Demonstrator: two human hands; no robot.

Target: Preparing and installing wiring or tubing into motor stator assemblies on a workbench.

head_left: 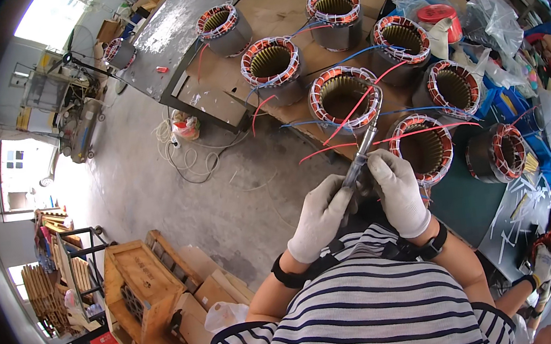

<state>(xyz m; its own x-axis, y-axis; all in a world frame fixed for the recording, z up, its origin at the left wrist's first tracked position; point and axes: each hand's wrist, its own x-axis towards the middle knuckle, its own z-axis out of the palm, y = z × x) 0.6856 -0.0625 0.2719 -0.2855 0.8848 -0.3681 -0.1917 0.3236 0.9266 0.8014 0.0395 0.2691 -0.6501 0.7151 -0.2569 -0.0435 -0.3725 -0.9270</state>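
Both my hands wear white gloves and meet in front of my chest. My left hand [322, 215] is closed round the dark grey handle of a slim metal hand tool [366, 142], whose thin bent tip points away from me. My right hand [397, 191] is closed beside the handle's near end; what its fingers grip is hidden. Just beyond the tool stands a motor stator [316, 107] with orange windings laced in white cord. Its red and blue leads trail past the tool's tip. Another stator [451, 152] lies close to my right hand.
Several more stators [273, 80] stand on the brown-covered workbench [209, 94]. Plastic bags [493, 21] and a red tub [439, 21] crowd its right side, with white strips [509, 220] nearer. A wooden crate [141, 275] is at lower left. Another person's gloved hand [545, 263] shows at right.
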